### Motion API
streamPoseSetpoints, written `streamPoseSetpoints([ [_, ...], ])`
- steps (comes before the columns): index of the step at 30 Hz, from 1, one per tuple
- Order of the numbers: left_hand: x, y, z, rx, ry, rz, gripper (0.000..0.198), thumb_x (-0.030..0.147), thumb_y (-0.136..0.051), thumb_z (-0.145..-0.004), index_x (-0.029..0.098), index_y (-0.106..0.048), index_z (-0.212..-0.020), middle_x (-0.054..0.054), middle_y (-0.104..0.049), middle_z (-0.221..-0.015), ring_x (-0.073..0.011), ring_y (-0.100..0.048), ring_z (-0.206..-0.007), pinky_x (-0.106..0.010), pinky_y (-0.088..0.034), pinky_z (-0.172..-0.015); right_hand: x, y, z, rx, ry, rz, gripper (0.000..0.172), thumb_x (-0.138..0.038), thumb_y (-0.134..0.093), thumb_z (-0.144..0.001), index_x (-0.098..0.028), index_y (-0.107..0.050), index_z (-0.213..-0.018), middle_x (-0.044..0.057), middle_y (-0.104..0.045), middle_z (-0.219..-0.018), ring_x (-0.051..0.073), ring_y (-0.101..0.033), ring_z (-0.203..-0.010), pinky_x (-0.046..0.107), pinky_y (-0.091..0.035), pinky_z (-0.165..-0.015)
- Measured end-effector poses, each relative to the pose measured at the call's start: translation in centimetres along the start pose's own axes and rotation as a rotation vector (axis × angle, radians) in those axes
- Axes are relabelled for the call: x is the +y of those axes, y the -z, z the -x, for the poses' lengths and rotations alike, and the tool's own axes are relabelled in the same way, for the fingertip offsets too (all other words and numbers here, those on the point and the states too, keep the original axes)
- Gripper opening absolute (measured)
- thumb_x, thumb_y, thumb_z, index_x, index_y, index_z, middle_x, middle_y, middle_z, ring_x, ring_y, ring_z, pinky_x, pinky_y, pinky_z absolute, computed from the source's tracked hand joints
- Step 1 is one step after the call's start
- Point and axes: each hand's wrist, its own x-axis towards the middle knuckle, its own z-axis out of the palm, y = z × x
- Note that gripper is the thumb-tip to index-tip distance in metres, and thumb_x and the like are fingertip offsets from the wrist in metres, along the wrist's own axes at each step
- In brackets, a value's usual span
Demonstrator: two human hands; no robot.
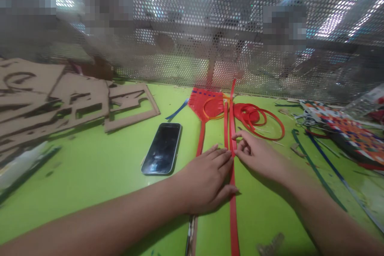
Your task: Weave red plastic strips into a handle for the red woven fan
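A long red strip (pixel 233 192) runs away from me along the green table, beside a shorter red strip (pixel 226 124). My left hand (pixel 207 180) lies flat, palm down, with fingertips and thumb across the long strip; it covers part of a longer red handle. That handle leads up to a red woven fan-like panel (pixel 204 102) with blue stitches along its top. At the long strip's right edge is my right hand (pixel 255 152), fingers curled, index fingertip and thumb on the strip. Whether they pinch it firmly is hard to see.
Left of my hands lies a phone (pixel 162 149). Cut cardboard sheets (pixel 132 106) spread across the left side, near a blurred white tube (pixel 22 166). Coiled red strip (pixel 270 116) and a multicoloured woven piece (pixel 348 128) lie to the right. A perforated metal screen (pixel 186 48) borders the back.
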Motion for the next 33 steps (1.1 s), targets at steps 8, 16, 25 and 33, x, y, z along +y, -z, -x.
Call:
streamPoseSetpoints([
  [8, 0.00, -0.07, 0.07, -0.014, 0.004, -0.004, 0.079, 0.060, -0.034, -0.110, -0.001, -0.045, -0.159, -0.026, -0.049, -0.162, -0.0395, -0.044, -0.154, -0.053, -0.022, -0.135, 0.29, -0.10, -0.14, -0.024, 0.044, 0.031, 0.042, -0.018, -0.058, -0.096, -0.025, -0.061, -0.138, 0.003, -0.073, -0.093, 0.022, -0.070, -0.083, 0.033, -0.050, -0.074],
  [16, 0.13, 0.19, -0.09, -0.011, 0.010, 0.008, 0.077, 0.060, -0.036, -0.110, 0.000, -0.049, -0.157, -0.026, -0.050, -0.162, -0.0389, -0.045, -0.153, -0.053, -0.023, -0.134, -0.06, -0.22, 0.11, -0.044, 0.102, 0.304, 0.037, -0.027, -0.052, -0.105, -0.021, -0.072, -0.135, 0.018, -0.069, -0.139, 0.034, -0.066, -0.126, 0.047, -0.047, -0.108],
  [25, 0.00, -0.04, 0.05, -0.056, 0.025, 0.052, 0.081, 0.061, -0.032, -0.111, 0.001, -0.039, -0.164, -0.024, -0.038, -0.170, -0.0381, -0.033, -0.160, -0.052, -0.020, -0.135, -0.47, -0.05, 0.53, -0.064, 0.088, 0.384, 0.043, -0.032, -0.044, -0.108, -0.015, -0.070, -0.138, 0.019, -0.069, -0.135, 0.032, -0.068, -0.121, 0.042, -0.050, -0.103],
  [33, 0.21, 0.22, 0.02, -0.057, 0.035, 0.024, 0.083, 0.063, -0.032, -0.110, -0.001, -0.041, -0.162, -0.026, -0.042, -0.167, -0.0426, -0.036, -0.158, -0.054, -0.025, -0.133, 0.18, -0.28, 0.16, -0.087, 0.091, 0.370, 0.051, -0.033, -0.042, -0.108, -0.016, -0.062, -0.151, 0.018, -0.066, -0.144, 0.031, -0.063, -0.131, 0.043, -0.047, -0.110],
])
